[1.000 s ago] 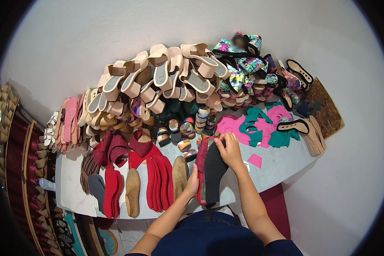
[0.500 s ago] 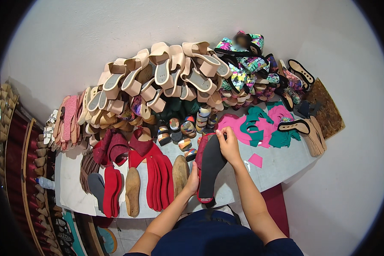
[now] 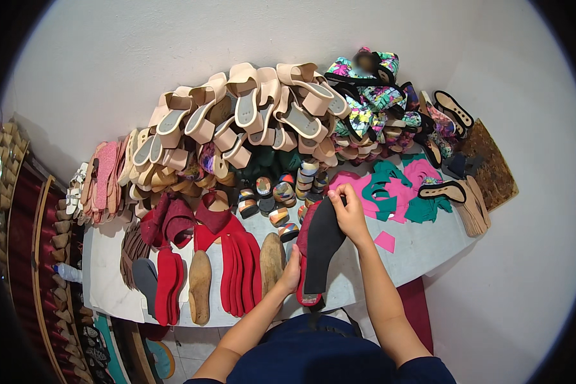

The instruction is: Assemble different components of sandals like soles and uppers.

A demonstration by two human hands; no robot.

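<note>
In front of my body, my left hand grips a red shoe by its left side, bottom side up. My right hand pinches the far end of a dark grey sole, thumb on top. That sole lies over the shoe's bottom, offset to the right, so the red edge shows along the left and at the near end. Whether the two are stuck together I cannot tell. Just left of my left hand, a wooden shoe last lies on the table. Beside it are several red sole pieces.
Beige heeled sandals and floral sandals are heaped along the back of the table. Patterned heel blocks stand beyond my hands. Pink and green cut pieces lie to the right. Another wooden last is at left.
My right hand has moved slightly right, drawing the dark sole with it. The sole's near end has shifted up and right, baring more of the shoe's bottom at the near end.
</note>
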